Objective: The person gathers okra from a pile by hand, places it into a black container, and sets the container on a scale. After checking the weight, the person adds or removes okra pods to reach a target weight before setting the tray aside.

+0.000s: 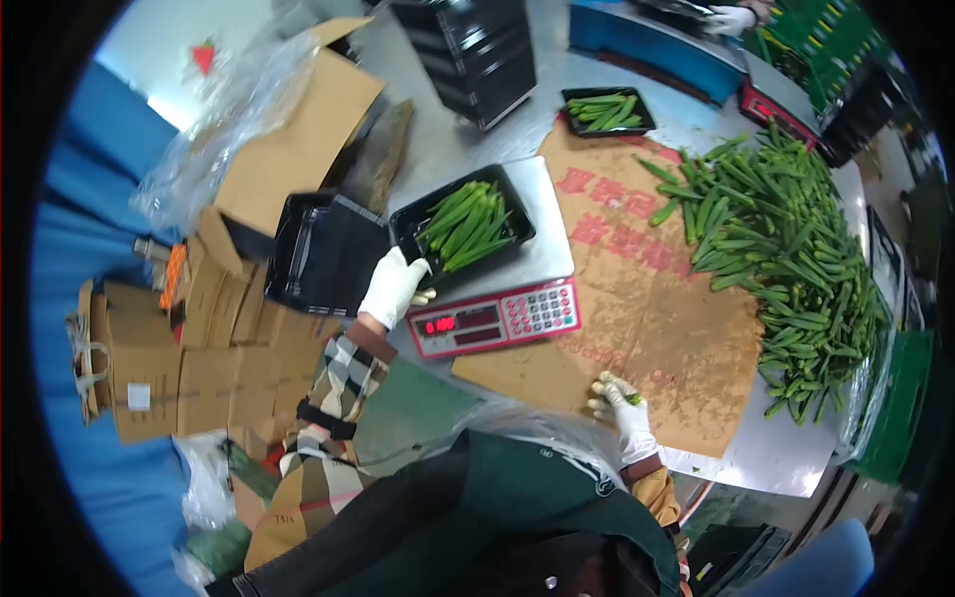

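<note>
On the scale, my left hand touches the tray, grip unclear, right hand curled on a green piece; a tug could spill pods.

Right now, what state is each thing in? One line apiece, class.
Scale, on, digits lit
Tray on scale, holding okra
Far tray, holding okra
Okra pile, loose, heaped
Cardboard sheet, flat, stained
Cardboard box, open
Left hand, gloved, at tray's edge
Right hand, gloved, over sheet
</note>
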Motion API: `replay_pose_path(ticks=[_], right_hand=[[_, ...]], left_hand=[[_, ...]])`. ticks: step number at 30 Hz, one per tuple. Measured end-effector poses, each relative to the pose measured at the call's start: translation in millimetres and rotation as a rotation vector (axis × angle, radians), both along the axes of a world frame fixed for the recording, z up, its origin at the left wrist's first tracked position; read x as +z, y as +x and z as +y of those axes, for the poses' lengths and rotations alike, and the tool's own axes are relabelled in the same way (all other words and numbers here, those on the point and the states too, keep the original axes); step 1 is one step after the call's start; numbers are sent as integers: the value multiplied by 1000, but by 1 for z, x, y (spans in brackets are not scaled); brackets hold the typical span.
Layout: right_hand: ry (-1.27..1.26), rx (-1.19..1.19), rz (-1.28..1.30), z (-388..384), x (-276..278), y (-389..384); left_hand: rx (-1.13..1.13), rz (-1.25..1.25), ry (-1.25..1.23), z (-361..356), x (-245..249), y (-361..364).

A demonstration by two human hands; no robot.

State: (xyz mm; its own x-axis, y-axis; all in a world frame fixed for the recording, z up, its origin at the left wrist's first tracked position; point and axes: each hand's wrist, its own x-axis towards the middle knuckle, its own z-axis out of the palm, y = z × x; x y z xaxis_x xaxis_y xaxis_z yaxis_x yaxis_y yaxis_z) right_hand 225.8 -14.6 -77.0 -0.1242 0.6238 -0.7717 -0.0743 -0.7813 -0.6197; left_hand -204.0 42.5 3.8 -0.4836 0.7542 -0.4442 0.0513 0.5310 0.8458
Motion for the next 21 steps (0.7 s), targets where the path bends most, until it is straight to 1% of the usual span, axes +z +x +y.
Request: replay_pose_path(ticks=[1, 3, 6, 7, 9, 12, 13, 15, 18, 19, 21], right_hand=[[-1, 12, 11, -2, -4, -1], [23, 58, -2, -8, -7, -4], [0, 14, 43, -12, -25, -6], [-7, -3, 58, -11, -28, -5], [-16, -19, 52, -6, -20, -3], [8, -62, 20, -2, -22, 5], [2, -89, 45, 0, -22, 8], [-10, -138, 94, 4, -20, 17], [55, -101, 51, 11, -14, 25], [88, -80, 35, 11, -15, 28], [85, -137, 40, 12, -14, 27]], left_hand=[[-38, -83, 20, 10, 2, -2], [-44, -142, 35, 43, 8, 7], [-197, -164, 130, 106, 22, 33], [-197, -180, 138, 128, 34, 50], [-253, -248, 151, 184, 23, 63], [-300, -270, 124, 270, 5, 87], [-242, -255, 103, 292, 8, 102], [-181, -281, 83, 339, -12, 114], [-137, -284, 19, 384, -43, 113], [-115, -266, -39, 401, -69, 101], [-198, -185, 76, 373, -38, 107]])
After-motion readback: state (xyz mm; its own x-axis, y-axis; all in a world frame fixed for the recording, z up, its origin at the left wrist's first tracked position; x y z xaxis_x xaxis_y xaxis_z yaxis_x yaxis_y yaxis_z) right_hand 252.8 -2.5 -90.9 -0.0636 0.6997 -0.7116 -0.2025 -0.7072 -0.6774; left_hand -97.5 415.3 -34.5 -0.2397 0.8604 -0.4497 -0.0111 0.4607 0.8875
